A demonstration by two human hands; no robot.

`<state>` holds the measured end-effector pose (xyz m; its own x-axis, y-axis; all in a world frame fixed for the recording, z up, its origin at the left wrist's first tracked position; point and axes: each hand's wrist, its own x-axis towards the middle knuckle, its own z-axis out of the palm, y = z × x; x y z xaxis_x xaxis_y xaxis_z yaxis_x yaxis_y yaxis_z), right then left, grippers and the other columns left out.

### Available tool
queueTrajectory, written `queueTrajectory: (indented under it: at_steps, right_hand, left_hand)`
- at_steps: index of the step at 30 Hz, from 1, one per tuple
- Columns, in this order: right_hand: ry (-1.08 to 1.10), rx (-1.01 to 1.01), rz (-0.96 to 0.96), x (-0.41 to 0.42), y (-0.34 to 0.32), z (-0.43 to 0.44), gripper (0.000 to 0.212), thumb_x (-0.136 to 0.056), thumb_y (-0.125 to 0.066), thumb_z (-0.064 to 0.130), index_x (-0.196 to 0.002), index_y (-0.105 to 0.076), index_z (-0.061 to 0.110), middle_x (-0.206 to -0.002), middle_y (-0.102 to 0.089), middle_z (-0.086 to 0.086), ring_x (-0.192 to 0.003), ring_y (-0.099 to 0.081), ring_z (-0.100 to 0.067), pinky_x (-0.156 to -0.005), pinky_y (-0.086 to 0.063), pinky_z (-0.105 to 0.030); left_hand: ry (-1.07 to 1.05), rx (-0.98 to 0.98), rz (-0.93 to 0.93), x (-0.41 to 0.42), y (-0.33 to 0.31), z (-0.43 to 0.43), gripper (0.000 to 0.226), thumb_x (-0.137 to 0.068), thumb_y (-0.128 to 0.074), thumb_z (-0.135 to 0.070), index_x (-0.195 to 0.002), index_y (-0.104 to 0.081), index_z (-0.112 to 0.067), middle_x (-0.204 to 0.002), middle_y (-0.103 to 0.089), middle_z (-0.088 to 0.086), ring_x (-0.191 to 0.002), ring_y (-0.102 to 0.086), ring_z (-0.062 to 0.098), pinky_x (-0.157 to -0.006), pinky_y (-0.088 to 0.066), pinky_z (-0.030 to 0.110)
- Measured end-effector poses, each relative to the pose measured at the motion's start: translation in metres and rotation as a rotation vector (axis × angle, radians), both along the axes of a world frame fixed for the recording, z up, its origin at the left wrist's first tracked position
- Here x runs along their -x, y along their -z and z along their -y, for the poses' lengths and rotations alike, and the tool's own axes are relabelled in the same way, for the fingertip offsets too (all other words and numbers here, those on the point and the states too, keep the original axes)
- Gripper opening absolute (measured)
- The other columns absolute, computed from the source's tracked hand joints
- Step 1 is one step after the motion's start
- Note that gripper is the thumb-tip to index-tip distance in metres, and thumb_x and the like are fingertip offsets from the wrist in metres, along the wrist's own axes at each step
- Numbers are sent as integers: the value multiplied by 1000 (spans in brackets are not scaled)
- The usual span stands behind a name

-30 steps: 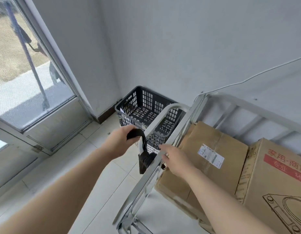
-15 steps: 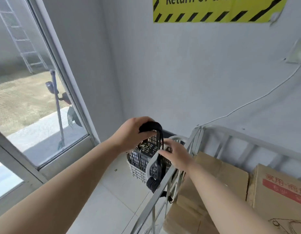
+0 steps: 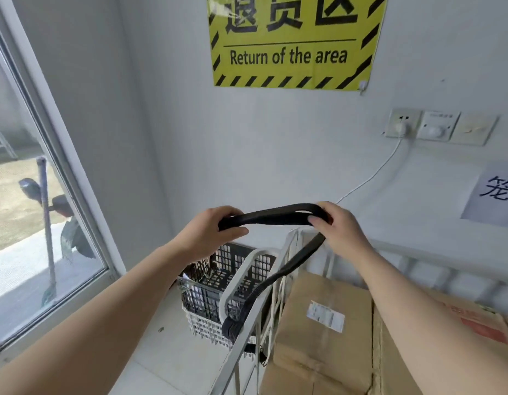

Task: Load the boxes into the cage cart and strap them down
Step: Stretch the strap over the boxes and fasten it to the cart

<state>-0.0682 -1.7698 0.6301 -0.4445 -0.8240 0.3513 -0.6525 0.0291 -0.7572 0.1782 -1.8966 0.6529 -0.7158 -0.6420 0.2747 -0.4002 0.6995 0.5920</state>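
Both hands raised in front of the wall, well above the cart rail. Left hand (image 3: 211, 233) curled shut around one end of a black strap (image 3: 271, 216), thumb underneath, fingers over the top. Right hand (image 3: 339, 226) closed on the same strap further along, fingers wrapped over it. Strap stretched nearly level between the two hands, then dropping from the right hand down and left to a bunched black coil at the cart rail (image 3: 241, 342). Cage cart rail running diagonally from lower centre up toward the wall, its back rail (image 3: 435, 255) close along the wall. Two cardboard boxes inside the cart: one with a white label (image 3: 318, 332) against the near rail, another with red print (image 3: 475, 332) touching its right side. Black crate (image 3: 218, 280) stacked in a white crate (image 3: 207, 327) on the floor just left of the cart, in the corner below the window (image 3: 27, 223). Open floor tiles between window frame and crates. Yellow sign (image 3: 290, 44) and wall sockets (image 3: 435, 128) higher up, clear of the hands.
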Motion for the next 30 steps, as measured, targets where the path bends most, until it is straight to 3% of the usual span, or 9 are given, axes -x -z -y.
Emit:
queueTrajectory:
  at_steps: [3, 5, 10, 15, 19, 24, 27, 30]
  right_hand:
    - [114, 99, -18, 31, -28, -33, 7, -90, -61, 13, -94, -64, 17, -81, -63, 2, -74, -56, -14, -63, -38, -11]
    - [184, 113, -42, 52, -39, -57, 8, -89, -62, 13, -96, -65, 14, -86, -65, -3, -80, -57, -19, -68, -40, -19]
    - [283, 102, -108, 95, -57, -118, 15, -89, -62, 11, -97, -63, 24, -82, -59, 17, -74, -54, 2, -62, -35, -4]
    - [351, 63, -160, 140, -62, -174, 18, -88, -63, 9, -103, -66, 19, -90, -63, 6, -83, -54, -13, -68, -37, -10]
    - [349, -55, -156, 183, -38, -213, 14, -89, -63, 11, -101, -66, 17, -90, -63, 1, -84, -55, -16, -65, -36, -9]
    - [324, -190, -130, 233, 4, -247, 16, -89, -62, 14, -105, -66, 16, -98, -65, -1, -92, -58, -19, -73, -38, -26]
    - [321, -256, -153, 261, 17, -262, 21, -90, -62, 17, -110, -64, 16, -103, -62, -3, -95, -56, -20, -78, -39, -30]
    - [279, -327, -160, 275, 29, -270, 15, -89, -63, 17, -103, -66, 15, -96, -60, -4, -91, -55, -22, -76, -41, -33]
  left_hand:
    - [49, -42, -7, 17, 6, -9, 18, -86, -68, -36, -100, -63, -26, -61, -52, -7, -44, -40, 3, -44, -31, 14]
    - [72, -43, -17, 31, 9, -17, 20, -86, -68, -34, -104, -65, -24, -63, -56, -9, -45, -43, 2, -45, -33, 13]
    - [145, -52, -68, 78, 6, -47, 20, -84, -72, -30, -103, -66, -25, -73, -61, -14, -55, -51, -7, -53, -36, 7]
    - [206, -71, -80, 134, 4, -81, 19, -82, -74, -27, -97, -66, -35, -75, -65, -15, -61, -53, -6, -59, -38, 9]
    - [168, -185, -137, 176, 16, -110, 18, -76, -80, -24, -91, -69, -21, -72, -70, -6, -55, -57, -1, -54, -40, 10]
    - [83, -150, -46, 224, 42, -141, 12, -84, -71, -26, -84, -67, -15, -69, -66, -5, -52, -52, -3, -52, -38, 10]
    - [59, -123, 37, 247, 57, -161, 16, -90, -64, -29, -80, -67, -17, -66, -62, -5, -54, -49, 3, -53, -37, 16]
    - [17, -144, 135, 263, 79, -175, 17, -94, -58, -31, -86, -67, -19, -72, -66, -1, -59, -54, 12, -54, -39, 24]
